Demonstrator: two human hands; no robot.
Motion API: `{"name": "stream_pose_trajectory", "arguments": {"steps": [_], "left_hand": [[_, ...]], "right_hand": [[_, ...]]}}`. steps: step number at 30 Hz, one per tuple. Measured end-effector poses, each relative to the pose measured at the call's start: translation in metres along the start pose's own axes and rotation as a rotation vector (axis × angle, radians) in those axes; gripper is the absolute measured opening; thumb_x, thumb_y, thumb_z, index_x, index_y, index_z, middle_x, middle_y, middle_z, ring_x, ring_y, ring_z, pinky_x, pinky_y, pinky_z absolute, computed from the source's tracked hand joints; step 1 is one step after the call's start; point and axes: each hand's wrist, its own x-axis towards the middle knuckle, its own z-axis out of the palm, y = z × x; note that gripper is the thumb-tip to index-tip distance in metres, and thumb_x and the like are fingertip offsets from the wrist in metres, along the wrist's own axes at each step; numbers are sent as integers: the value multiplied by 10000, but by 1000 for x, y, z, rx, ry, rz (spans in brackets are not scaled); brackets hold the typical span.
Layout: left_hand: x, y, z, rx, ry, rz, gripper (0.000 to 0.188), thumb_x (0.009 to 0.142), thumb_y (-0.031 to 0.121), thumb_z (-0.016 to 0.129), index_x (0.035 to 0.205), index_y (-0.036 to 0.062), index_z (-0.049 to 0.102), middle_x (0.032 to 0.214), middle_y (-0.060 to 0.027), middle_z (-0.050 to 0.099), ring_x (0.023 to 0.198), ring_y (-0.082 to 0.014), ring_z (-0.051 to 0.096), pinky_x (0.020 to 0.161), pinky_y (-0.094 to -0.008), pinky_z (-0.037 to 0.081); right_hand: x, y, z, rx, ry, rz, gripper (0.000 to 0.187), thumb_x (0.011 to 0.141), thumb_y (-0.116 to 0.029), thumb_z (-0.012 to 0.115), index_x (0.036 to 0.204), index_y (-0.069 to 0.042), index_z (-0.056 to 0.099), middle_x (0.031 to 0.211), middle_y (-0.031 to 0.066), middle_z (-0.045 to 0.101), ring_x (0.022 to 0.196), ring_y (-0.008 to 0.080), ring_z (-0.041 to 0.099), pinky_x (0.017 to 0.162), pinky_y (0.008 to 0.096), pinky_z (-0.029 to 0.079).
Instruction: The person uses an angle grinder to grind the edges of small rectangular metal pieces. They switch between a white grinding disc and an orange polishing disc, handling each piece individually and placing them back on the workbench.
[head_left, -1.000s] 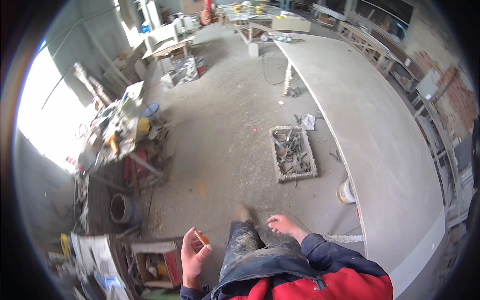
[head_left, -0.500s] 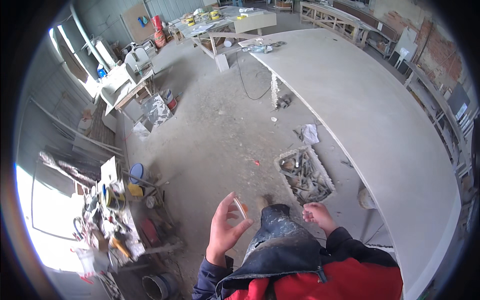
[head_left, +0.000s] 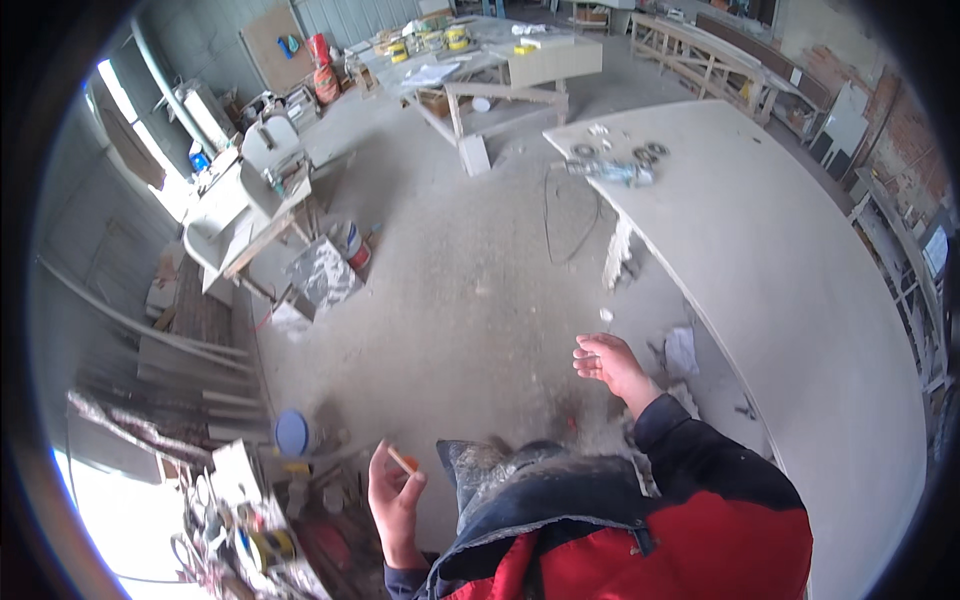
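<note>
My left hand (head_left: pixel 393 500) is low at my left side and pinches a thin short stick with an orange end (head_left: pixel 402 460) between its fingers. My right hand (head_left: pixel 608 364) is held out in front of me over the dusty concrete floor (head_left: pixel 460 300), palm up, fingers loosely apart, with nothing in it. My red and dark jacket (head_left: pixel 650 530) fills the lower edge. The right hand hovers near the edge of a long pale board tabletop (head_left: pixel 800 290).
Small round metal parts and a tool (head_left: pixel 615 165) lie at the far end of the tabletop. A wooden workbench (head_left: pixel 500 80) stands beyond. A cluttered bench (head_left: pixel 260 190), a bucket (head_left: pixel 350 245) and scrap boards (head_left: pixel 190 350) line the left. A blue disc (head_left: pixel 291 432) lies near my left hand.
The view has swung as I move along the floor. My left hand has dropped lower with the stick. My right hand has risen and reached forward, open.
</note>
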Motion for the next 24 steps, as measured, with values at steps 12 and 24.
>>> {"name": "stream_pose_trajectory", "arguments": {"steps": [12,24], "left_hand": [[512,86,140,319,-538,100,849,895,209,859,1577,-40,417,1195,-158,701,997,-201,690,857,-324,574],[811,168,438,463,-1040,502,872,776,-7,832,1571,34,475,1424,-125,613,1091,-222,686,875,-339,573]], "right_hand": [[254,-143,74,409,491,-189,376,963,-304,763,1251,-93,644,1094,73,670,910,224,719,764,357,598],[458,-230,61,864,1073,-413,506,948,-408,801,1258,-62,598,1057,58,678,941,206,704,821,367,572]]}}
